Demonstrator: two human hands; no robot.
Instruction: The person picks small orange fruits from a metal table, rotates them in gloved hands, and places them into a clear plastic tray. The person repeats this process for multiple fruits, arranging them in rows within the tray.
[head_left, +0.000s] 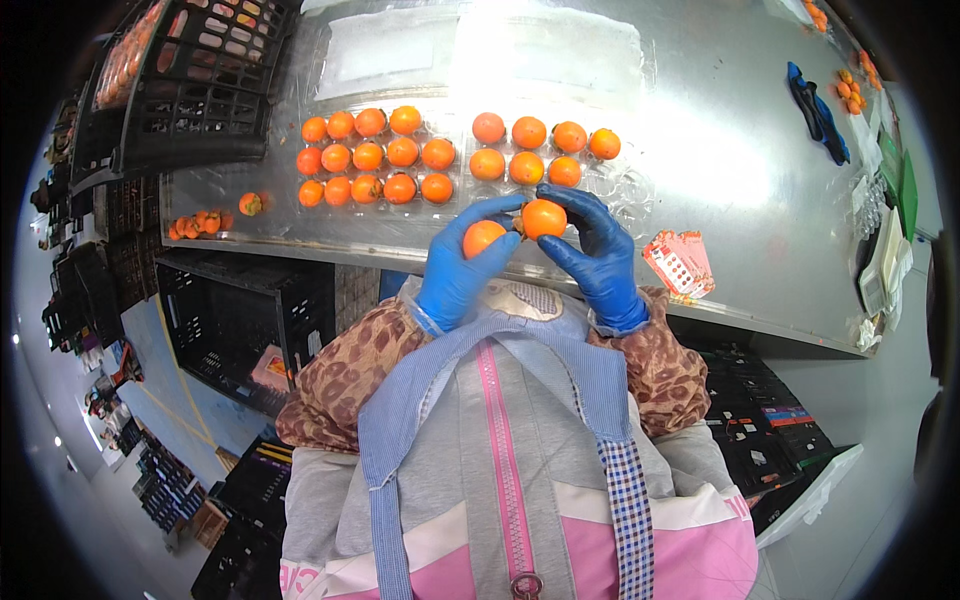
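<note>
My left hand (463, 262), in a blue glove, holds an orange persimmon (484, 238) against its palm, with thumb and index finger reaching to the right. Another persimmon (544, 219) is between the thumb and fingers of my right hand (596, 244), also gloved in blue, its leafy cap turned left. Beyond the hands, a clear plastic tray (460, 180) on the left bears three rows of persimmons. The clear tray beside it (626, 184) carries persimmons in its back and middle rows; its front part shows bare cups, partly hidden by my hands.
A black plastic crate (202, 142) stands at the table's back left. Loose persimmons (202, 223) lie near the left edge. Printed cards (679, 264) are right of my right hand. A blue-and-black object (817, 112) lies farther right. Another black crate (225, 322) sits below the metal table's edge (375, 255).
</note>
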